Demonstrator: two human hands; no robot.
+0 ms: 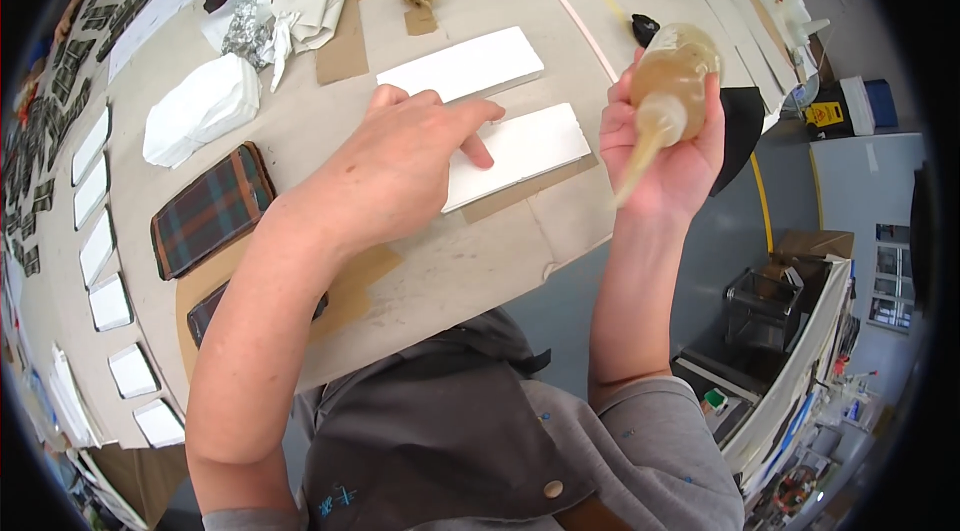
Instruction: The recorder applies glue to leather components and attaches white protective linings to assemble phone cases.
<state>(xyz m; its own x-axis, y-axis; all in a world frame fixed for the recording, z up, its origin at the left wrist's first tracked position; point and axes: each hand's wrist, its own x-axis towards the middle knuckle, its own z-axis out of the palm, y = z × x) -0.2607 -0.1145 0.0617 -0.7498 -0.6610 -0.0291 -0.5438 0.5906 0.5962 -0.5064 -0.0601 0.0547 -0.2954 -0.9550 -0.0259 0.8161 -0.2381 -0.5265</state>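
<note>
My right hand (662,156) is wrapped round a clear squeeze bottle (678,76) of amber liquid. The bottle is tilted, its narrow tapering nozzle pointing down toward me. My left hand (395,161) is over a white rectangular stack (535,146) on the table, with index finger and thumb apart. One fingertip seems to touch its top face; the other fingers are curled and partly hidden. Just beyond lies a second white stack (465,64). Left of my left forearm is a dark plaid fabric-covered pad (213,209), with another plaid piece (207,313) nearer, partly behind the arm.
A white folded bundle (203,111) and crumpled off-white cloth (305,6) lie at the far left. Several white dark-edged pieces (98,249) line the left side. A pink strip (583,31) lies beyond the stacks; a black piece (738,136) sits by the right edge.
</note>
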